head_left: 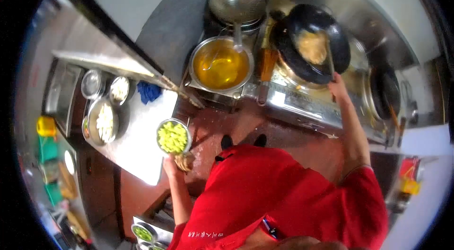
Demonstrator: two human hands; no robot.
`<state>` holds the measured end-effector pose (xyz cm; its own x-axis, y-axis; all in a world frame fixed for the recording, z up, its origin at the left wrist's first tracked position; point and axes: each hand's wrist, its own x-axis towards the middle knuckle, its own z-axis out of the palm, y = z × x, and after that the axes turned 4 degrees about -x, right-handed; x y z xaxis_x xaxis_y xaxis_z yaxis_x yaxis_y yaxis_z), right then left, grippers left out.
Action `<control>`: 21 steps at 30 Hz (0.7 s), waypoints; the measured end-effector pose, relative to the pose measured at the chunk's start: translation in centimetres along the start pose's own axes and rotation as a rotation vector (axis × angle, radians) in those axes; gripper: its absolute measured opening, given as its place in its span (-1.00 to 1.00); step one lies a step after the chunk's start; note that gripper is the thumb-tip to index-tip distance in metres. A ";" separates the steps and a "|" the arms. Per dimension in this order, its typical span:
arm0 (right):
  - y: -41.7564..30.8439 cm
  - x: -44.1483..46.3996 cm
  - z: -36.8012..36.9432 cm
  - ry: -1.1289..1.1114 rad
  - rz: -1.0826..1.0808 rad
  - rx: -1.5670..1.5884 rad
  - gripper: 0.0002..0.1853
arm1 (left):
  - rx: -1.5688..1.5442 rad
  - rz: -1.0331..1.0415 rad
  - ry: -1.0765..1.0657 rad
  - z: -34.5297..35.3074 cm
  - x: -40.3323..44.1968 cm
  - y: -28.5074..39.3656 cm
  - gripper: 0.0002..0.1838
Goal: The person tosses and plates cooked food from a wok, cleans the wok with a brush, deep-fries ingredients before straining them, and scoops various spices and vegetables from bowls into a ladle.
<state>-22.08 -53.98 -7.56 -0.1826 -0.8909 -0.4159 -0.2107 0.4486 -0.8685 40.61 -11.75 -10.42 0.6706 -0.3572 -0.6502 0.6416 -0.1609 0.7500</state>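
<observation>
At the right, my right hand (336, 88) is closed round the handle of a cooking ladle (330, 58), its head lost in blur among the food. It reaches into a black wok (302, 20) on the stove, where pale brown food (312, 47) sits. My left hand (171, 166) is low at the left, its fingers partly hidden, gripping a crumpled brown cloth (185, 161). Just above that hand, a metal bowl of cut green vegetables (172, 137) stands at the edge of the white worktop (142, 155); whether the hand touches the bowl I cannot tell.
A pot of yellow oil (221, 68) sits left of the wok, with a strainer (236, 4) behind it. Between pot and wok lies a brown brush (267, 68). Another wok (384, 91) stands far right. Bowls of white food (105, 122) and a blue cloth (148, 92) occupy the worktop.
</observation>
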 end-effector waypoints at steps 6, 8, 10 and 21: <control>-5.5 -13.5 3.6 -0.063 -0.145 -0.361 -0.27 | 0.319 -0.007 -0.293 8.0 -4.7 -1.3 -0.78; -3.2 -13.9 1.4 -0.022 -0.366 -0.532 -0.30 | 0.138 -0.186 -0.486 10.8 -7.2 -0.9 -0.77; -1.4 -14.6 -0.5 0.002 -0.553 -0.625 -0.29 | 0.350 -0.016 -0.460 14.0 -8.6 -1.2 -0.77; 2.2 -8.3 -4.6 0.135 -0.465 -0.947 -0.20 | 0.399 -0.009 -0.765 32.2 -11.5 -1.6 -0.75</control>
<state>-25.44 -45.32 -4.76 0.0154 -0.9998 -0.0130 -0.9381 -0.0099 -0.3462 19.82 -36.97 -0.25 0.1389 -0.8527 -0.5036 0.3712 -0.4267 0.8247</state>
